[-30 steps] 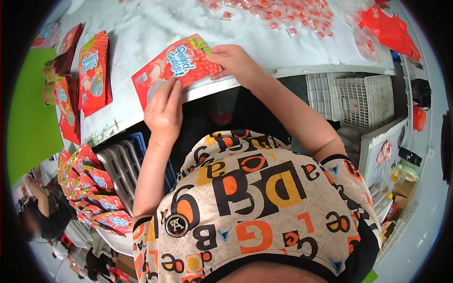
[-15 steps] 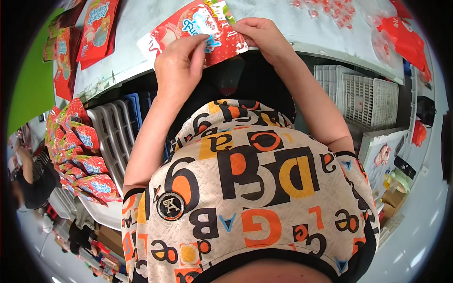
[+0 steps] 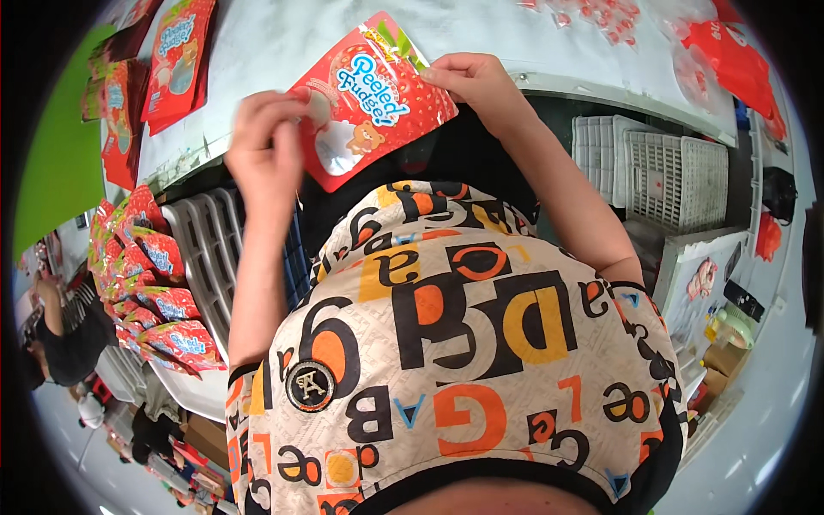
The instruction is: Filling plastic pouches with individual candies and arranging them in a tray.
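A red printed candy pouch (image 3: 384, 94) with blue-and-white lettering, a bear picture and a see-through window is held up at the table's near edge, tilted. My right hand (image 3: 472, 86) pinches its upper right edge between thumb and fingers. At the pouch's left end is my left hand (image 3: 264, 142), fingers curled and smeared by motion; whether it grips the pouch cannot be made out. Farther left on the table lie flat red pouches (image 3: 178, 64) of the same kind, with another stack (image 3: 120, 120) beside them.
Small wrapped red candies (image 3: 601, 17) and a red bag (image 3: 734, 73) lie on the white table (image 3: 257, 51) at the far right. Many filled pouches (image 3: 163, 257) fill a bin at my left, next to grey crates (image 3: 206, 249). White baskets (image 3: 678, 176) stand below the table at right. Another person (image 3: 77, 322) is at far left.
My left hand has moved left from the pouch's front to its left end, uncovering the lettering. The pouch has turned and its left end has dropped toward me. My right hand keeps its pinch.
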`<state>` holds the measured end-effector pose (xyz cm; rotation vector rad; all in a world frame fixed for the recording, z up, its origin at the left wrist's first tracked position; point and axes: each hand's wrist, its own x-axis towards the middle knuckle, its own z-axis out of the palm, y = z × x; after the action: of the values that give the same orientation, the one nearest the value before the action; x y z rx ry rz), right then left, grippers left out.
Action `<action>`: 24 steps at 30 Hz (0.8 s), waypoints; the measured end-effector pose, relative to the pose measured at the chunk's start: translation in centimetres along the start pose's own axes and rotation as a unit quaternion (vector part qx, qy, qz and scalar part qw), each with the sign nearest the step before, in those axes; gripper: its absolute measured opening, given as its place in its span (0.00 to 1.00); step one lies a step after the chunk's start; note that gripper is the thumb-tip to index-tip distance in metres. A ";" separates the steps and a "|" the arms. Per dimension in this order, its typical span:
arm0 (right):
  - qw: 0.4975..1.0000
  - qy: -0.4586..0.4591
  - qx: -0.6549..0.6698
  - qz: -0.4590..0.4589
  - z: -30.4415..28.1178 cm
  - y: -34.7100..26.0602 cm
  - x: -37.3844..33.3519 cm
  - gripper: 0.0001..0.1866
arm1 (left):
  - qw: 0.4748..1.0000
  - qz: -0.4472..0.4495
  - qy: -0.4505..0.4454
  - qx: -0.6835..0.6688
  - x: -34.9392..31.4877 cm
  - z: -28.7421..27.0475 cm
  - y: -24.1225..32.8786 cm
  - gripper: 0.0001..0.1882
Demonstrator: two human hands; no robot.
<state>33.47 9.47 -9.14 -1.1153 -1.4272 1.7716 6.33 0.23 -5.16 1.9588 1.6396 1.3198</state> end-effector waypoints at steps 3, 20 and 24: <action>0.999 -0.032 0.003 -0.032 1.3 -0.2 -0.7 0.09 | 0.989 -0.099 -0.076 -0.075 0.3 3.9 4.6 0.07; 0.757 0.213 -0.458 -0.413 2.1 -1.8 -1.1 0.09 | 0.969 -0.174 -0.044 -0.170 0.7 6.8 5.8 0.11; 0.713 0.140 -0.537 -0.429 3.6 -2.8 -2.9 0.03 | 0.995 -0.085 -0.041 -0.043 1.7 7.0 6.9 0.11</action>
<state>31.47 5.99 -5.52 -0.8366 -2.2795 0.0015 16.06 1.84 -3.41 1.7581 1.6415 1.2085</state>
